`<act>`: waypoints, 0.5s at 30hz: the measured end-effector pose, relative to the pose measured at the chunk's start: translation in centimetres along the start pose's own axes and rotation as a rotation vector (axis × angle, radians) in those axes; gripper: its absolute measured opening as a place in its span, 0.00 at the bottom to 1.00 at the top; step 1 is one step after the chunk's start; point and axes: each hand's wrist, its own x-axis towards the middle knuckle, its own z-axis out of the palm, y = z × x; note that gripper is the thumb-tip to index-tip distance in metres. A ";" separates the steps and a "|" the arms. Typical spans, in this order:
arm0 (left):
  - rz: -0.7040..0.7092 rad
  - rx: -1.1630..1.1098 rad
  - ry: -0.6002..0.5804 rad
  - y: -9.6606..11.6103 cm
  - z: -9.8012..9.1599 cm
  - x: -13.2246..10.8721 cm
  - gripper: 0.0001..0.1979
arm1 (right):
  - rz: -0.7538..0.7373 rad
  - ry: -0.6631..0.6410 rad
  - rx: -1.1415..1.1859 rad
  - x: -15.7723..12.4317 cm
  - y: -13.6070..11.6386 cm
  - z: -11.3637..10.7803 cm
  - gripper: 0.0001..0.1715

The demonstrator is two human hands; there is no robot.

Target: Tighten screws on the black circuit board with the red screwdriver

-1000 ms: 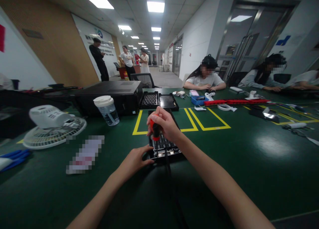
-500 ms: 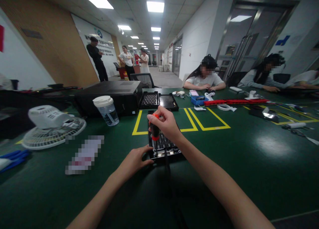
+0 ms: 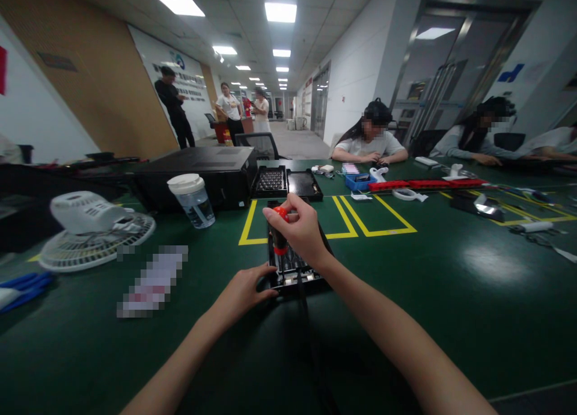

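My right hand (image 3: 305, 228) is closed around the top of a screwdriver (image 3: 280, 244) with a red and black handle, held upright. The shaft points down at the near left corner of a black electronic unit (image 3: 305, 278), whose open front shows metal parts and a black ribbed inside. Exactly what the tip touches is too small to make out. At that same corner, my left hand (image 3: 241, 290) pinches the unit's left edge between thumb and fingers. A dark cable (image 3: 303, 298) runs from the unit toward me. My right hand hides part of the unit's far side.
Beyond the unit lie an open black case (image 3: 271, 180), a large black box (image 3: 198, 162) and a lidded cup (image 3: 193, 201). A white fan (image 3: 97, 228) lies on the left. Yellow tape (image 3: 378, 231) marks the green table; a blue bin (image 3: 358, 182) stands farther back, near a seated person.
The fingers of my right hand have shifted slightly on the screwdriver's top, and its handle has turned or tilted a little. My left hand and the unit stay in place.
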 end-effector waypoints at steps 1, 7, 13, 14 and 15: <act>0.006 0.001 0.003 0.0 0.0 0.0 0.25 | -0.005 0.010 -0.010 0.0 0.0 0.0 0.15; -0.015 -0.013 0.003 0.0 0.1 0.0 0.25 | -0.013 0.065 -0.057 0.0 0.1 0.1 0.17; 0.029 -0.005 0.019 -0.2 0.1 0.0 0.25 | -0.035 0.111 -0.105 -0.2 0.0 0.1 0.18; 0.038 -0.003 0.025 -0.3 0.1 0.0 0.25 | -0.038 0.116 -0.112 -0.2 -0.1 0.2 0.18; 0.041 -0.003 0.027 -0.3 0.2 0.0 0.25 | -0.041 0.123 -0.119 -0.3 -0.1 0.2 0.18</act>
